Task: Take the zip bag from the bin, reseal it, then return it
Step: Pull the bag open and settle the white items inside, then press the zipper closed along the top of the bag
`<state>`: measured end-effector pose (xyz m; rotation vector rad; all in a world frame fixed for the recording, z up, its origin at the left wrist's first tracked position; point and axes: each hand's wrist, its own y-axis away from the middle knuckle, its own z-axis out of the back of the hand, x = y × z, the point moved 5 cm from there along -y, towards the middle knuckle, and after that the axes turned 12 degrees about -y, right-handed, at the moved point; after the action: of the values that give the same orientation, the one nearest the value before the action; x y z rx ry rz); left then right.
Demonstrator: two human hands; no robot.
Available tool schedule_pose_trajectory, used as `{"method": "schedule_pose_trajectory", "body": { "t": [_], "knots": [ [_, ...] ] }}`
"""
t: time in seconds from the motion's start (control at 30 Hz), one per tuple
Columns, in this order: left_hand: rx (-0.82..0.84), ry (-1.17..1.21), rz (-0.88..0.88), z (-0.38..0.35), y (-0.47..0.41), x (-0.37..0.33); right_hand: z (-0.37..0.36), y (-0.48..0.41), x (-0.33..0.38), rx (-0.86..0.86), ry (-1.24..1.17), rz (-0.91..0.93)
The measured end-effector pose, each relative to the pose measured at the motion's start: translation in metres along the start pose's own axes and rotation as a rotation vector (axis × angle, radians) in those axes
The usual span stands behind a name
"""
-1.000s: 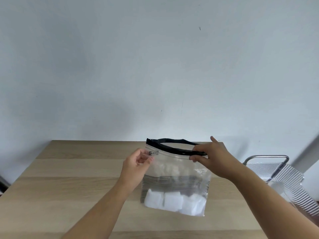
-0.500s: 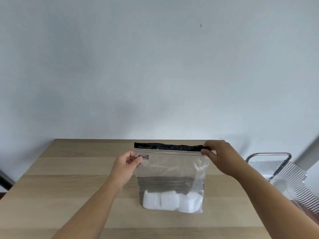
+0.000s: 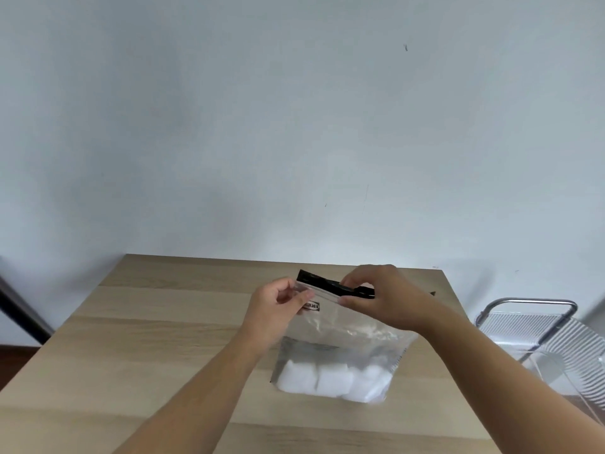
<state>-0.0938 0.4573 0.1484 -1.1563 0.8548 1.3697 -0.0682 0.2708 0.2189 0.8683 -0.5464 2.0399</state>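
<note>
On the wooden table (image 3: pixel 137 348), toward its far right, the zip bag (image 3: pixel 340 352) stands upright on its base, white blocks (image 3: pixel 327 378) piled in the bottom. Half a second ago the hands were spread to the two top corners, pulling the black zip strip (image 3: pixel 330 285) taut and flat; now the right hand (image 3: pixel 383 299) has slid left to about the middle of the strip, thumb and fingers pinched together on it. The left hand (image 3: pixel 278 309) is clamped on the top left corner, just beside the printed label. That shift suggests the pressing pass along the seal is under way (whether the stretch under the right hand has closed is hidden). The wire bin (image 3: pixel 540 335) waits off the table's right edge, so the return step is not yet done.
</note>
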Motion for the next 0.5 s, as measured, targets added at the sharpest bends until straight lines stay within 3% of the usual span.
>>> {"method": "schedule_pose_trajectory", "body": {
  "t": [0.33,0.5],
  "knots": [
    [0.017,0.001,0.018,0.0,0.01,-0.005,-0.013,-0.015,-0.001,-0.041,-0.068,0.025],
    [0.059,-0.001,-0.003,0.003,0.013,-0.009,-0.019,-0.016,0.002,0.123,-0.167,0.009]
  ]
}}
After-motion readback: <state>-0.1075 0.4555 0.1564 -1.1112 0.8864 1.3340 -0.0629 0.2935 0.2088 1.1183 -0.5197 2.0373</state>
